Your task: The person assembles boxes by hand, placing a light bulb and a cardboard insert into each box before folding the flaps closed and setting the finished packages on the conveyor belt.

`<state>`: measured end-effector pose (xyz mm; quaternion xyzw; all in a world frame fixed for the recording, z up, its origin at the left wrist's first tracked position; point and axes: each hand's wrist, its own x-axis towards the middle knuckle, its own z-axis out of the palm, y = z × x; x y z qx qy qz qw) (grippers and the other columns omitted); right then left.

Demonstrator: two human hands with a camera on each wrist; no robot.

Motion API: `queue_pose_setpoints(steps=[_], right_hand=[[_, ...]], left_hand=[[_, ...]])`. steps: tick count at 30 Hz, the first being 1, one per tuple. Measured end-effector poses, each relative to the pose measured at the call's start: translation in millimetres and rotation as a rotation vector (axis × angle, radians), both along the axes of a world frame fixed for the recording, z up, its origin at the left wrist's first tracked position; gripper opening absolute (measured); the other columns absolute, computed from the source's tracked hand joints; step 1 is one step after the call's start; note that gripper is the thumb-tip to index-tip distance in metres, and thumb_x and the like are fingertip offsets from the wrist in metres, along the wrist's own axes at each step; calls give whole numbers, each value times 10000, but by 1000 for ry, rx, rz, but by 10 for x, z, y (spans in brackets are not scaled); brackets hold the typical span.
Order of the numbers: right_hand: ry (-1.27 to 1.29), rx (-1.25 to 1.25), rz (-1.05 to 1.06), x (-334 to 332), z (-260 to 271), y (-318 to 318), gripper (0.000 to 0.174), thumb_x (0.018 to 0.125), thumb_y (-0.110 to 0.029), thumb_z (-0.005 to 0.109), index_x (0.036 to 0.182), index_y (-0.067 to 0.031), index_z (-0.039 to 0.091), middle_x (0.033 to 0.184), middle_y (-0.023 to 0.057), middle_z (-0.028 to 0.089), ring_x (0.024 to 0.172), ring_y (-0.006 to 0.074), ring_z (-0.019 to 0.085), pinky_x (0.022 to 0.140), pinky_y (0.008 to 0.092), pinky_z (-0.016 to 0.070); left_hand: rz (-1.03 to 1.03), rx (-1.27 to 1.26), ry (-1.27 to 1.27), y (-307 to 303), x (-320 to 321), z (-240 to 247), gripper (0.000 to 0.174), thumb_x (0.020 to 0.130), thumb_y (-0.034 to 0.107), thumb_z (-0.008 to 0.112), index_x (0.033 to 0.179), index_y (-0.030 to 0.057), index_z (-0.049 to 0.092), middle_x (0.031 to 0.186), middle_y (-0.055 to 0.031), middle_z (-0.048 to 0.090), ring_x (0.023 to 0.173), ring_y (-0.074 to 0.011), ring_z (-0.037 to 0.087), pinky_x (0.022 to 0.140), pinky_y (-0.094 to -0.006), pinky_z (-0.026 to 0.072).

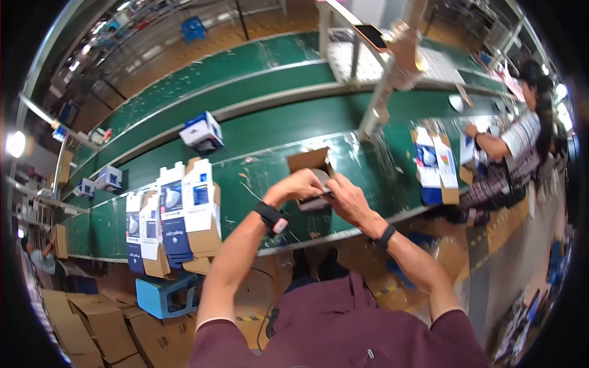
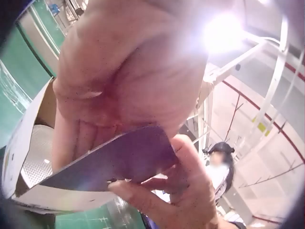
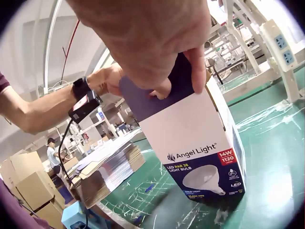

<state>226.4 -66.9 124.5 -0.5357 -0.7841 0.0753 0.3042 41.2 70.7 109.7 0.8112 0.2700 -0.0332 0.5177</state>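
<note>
An upright printed light-bulb box (image 3: 190,138) stands on the green table, its top flaps raised. Its dark blue flap (image 2: 119,157) is between both hands. My left hand (image 1: 302,186) has its fingers curled behind that flap, inside the box mouth in the left wrist view. With thumb and fingers, my right hand (image 1: 348,199) pinches the flap from the other side. A brown flap (image 1: 310,159) stands up on the box's far side. A pale dotted round surface (image 2: 38,155) shows inside the box, beside my left fingers; the left fingertips are partly hidden.
Stacks of flattened printed cartons (image 1: 175,214) lie left on the table (image 1: 245,165); another stack (image 1: 435,165) is at the right, near a seated person. Closed boxes (image 1: 201,130) sit beyond the table's edge. A white post (image 1: 374,116) rises behind. A blue stool (image 1: 165,295) stands lower left.
</note>
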Motion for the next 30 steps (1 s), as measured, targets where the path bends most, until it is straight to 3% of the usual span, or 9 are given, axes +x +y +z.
queue_pose_setpoints(steps=[4, 7, 9, 20, 23, 25, 27, 29, 30], right_hand=[[70, 67, 45, 23, -95, -73, 676, 784, -71, 810, 1382, -62, 495, 1280, 179, 516, 1128, 384, 615, 880, 445, 569], [66, 166, 3, 23, -296, -19, 818, 734, -47, 859, 1445, -83, 457, 1303, 164, 504, 1104, 377, 609, 875, 436, 572], [86, 154, -17, 26, -381, -61, 818, 731, -50, 861, 1442, -86, 457, 1298, 163, 507, 1118, 373, 603, 875, 430, 570], [-14, 236, -13, 16, -357, 70, 875, 732, -127, 886, 1496, -129, 460, 1325, 140, 522, 1087, 351, 612, 856, 435, 557], [148, 50, 147, 77, -205, 105, 710, 826, -137, 822, 1461, -192, 510, 1284, 116, 554, 1053, 357, 629, 835, 439, 557], [234, -29, 111, 52, -63, 127, 495, 910, -128, 755, 1372, -151, 579, 1097, 126, 627, 986, 360, 659, 795, 432, 551], [270, -103, 49, 59, -51, 152, 413, 939, -119, 724, 1333, -132, 598, 1026, 140, 634, 945, 366, 666, 783, 437, 543], [466, -27, 0, 5, -84, 185, 322, 961, -96, 686, 1275, -103, 617, 1013, 167, 633, 932, 399, 653, 785, 463, 529], [444, -44, -58, -1, -127, 204, 343, 958, -93, 690, 1293, -101, 617, 1065, 174, 645, 961, 409, 651, 797, 466, 532]], left_hand=[[231, -181, 68, -136, 58, -6, 248, 990, 195, 663, 1038, -39, 730, 785, -3, 656, 715, -113, 561, 634, -337, 475], [135, -73, -7, -179, 59, -247, 212, 996, 169, 661, 994, -32, 730, 839, 2, 677, 781, -88, 574, 701, -292, 486], [203, -287, 60, -80, 11, -269, 143, 976, 145, 693, 971, 19, 760, 874, 20, 709, 806, -68, 595, 729, -263, 497], [224, -335, 113, 45, 64, -161, 122, 866, 131, 808, 971, 74, 834, 824, 3, 733, 689, -78, 601, 623, -270, 484], [251, -203, 38, 11, 41, -275, 108, 851, 81, 765, 928, 73, 841, 801, 6, 735, 746, -100, 641, 661, -322, 521], [176, -5, 21, -34, -17, -99, 126, 894, 141, 769, 933, 34, 822, 790, -15, 738, 746, -102, 641, 672, -313, 520], [308, 227, -181, 47, -205, 77, 130, 923, 170, 764, 934, 56, 827, 805, -39, 747, 731, -151, 670, 702, -316, 544], [660, 459, -457, 285, -597, 478, 193, 951, 154, 713, 1086, 37, 787, 985, -104, 747, 899, -220, 697, 812, -362, 557], [847, 703, -482, 748, -932, 209, 269, 984, 171, 672, 1202, 20, 718, 1088, -135, 706, 976, -242, 675, 843, -370, 549]])
